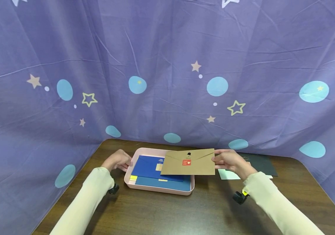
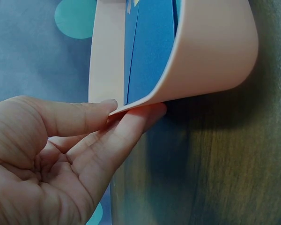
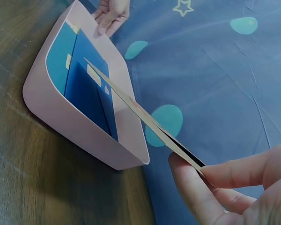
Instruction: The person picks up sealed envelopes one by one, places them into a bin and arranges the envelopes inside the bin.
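A kraft-brown envelope (image 1: pixel 197 168) with a red heart sticker is pinched at its right edge by my right hand (image 1: pixel 231 162). It is held over the right part of a pink tray (image 1: pixel 158 190), and in the right wrist view it slants above the tray's contents. My left hand (image 1: pixel 118 160) pinches the tray's left rim, thumb on the inside and fingers outside, as the left wrist view shows. Inside the tray lie a bright blue envelope (image 1: pixel 144 167) and, beneath it, a teal-blue envelope (image 1: pixel 163 185). Yellow edges (image 1: pixel 133 178) show at the tray's left end.
To the right, partly behind my right hand, lie a dark envelope (image 1: pixel 263 164) and a pale mint sheet (image 1: pixel 227 174) on the brown wooden table (image 1: pixel 167 212). A purple curtain (image 1: pixel 167 65) with stars and dots hangs along the table's back.
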The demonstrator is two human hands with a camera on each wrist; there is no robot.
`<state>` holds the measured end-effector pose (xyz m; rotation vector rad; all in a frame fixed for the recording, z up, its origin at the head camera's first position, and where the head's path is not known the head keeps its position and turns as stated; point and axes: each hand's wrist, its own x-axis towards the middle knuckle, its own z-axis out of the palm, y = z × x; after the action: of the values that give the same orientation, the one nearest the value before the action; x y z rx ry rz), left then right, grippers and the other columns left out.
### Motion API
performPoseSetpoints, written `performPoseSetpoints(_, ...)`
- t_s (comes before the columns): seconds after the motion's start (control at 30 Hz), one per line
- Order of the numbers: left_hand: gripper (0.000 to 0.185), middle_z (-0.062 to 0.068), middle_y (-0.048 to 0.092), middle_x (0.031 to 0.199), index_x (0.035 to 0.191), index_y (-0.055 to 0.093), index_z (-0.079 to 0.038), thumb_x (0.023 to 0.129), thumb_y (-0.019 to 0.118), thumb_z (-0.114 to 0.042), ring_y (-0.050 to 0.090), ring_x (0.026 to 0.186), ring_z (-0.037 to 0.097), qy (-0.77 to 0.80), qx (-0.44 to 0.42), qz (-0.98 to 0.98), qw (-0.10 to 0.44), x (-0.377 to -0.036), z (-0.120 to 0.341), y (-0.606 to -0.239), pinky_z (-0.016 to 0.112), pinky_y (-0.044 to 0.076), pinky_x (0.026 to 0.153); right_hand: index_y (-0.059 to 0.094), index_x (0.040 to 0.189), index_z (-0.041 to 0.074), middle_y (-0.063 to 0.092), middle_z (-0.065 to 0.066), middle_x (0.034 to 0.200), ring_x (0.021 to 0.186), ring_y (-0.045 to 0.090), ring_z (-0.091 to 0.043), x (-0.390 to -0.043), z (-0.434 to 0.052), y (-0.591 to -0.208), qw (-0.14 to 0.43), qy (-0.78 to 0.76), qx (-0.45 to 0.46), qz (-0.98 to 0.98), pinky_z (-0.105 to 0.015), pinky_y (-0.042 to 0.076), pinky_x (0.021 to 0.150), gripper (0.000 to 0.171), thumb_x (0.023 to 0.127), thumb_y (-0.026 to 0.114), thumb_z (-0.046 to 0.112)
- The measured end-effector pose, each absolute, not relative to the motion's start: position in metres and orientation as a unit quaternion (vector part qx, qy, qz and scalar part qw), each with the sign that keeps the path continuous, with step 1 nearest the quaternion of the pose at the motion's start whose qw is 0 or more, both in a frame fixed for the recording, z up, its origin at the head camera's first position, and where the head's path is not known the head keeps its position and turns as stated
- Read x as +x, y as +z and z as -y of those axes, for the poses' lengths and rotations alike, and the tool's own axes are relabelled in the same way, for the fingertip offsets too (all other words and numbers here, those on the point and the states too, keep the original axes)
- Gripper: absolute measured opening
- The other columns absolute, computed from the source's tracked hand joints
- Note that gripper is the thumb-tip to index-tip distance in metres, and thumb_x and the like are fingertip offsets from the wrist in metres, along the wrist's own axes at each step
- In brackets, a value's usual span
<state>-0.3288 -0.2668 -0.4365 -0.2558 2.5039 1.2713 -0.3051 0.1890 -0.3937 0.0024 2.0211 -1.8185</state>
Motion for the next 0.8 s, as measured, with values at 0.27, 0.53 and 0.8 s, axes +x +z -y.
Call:
performPoseSetpoints(0.27, 0.034, 0.013, 0.068, 0.084, 0.117, 0.063, 0.019, 0.085, 0.062, 0.008, 0.063, 0.064, 0.016, 0.454, -0.086, -0.872, 0.161, -0.329, 0.267, -0.438, 0.028, 0.065, 0.061, 0.031, 0.146, -0.018, 0.069, -0.004, 0.091, 0.081, 0.07, -0.012, -0.309, -0.17, -0.396, 0.202, -0.659, 0.002, -0.724, -0.026, 0.065, 0.071, 0.058, 0.095, 0.054, -0.008)
performPoseSetpoints(0.53, 0.034, 0.013, 0.067, 0.086, 0.118, 0.063, 0.019, 0.085, 0.062, 0.008, 0.063, 0.065, 0.017, 0.452, -0.087, -0.873, 0.161, -0.328, 0.268, -0.438, 0.028, 0.065, 0.061, 0.037, 0.141, -0.018, 0.067, -0.002, 0.085, 0.074, 0.068, -0.01, -0.312, -0.155, -0.395, 0.191, -0.655, 0.013, -0.731, -0.023, 0.064, 0.066, 0.051, 0.094, 0.055, -0.009)
performPoseSetpoints(0.8, 0.033, 0.012, 0.067, 0.085, 0.117, 0.063, 0.018, 0.086, 0.063, 0.008, 0.063, 0.065, 0.017, 0.452, -0.087, -0.873, 0.161, -0.328, 0.268, -0.437, 0.029, 0.065, 0.061, 0.046, 0.129, -0.015, 0.066, -0.002, 0.078, 0.069, 0.066, -0.01, -0.314, -0.144, -0.399, 0.187, -0.665, 0.026, -0.723, -0.022, 0.062, 0.061, 0.038, 0.093, 0.056, -0.01)
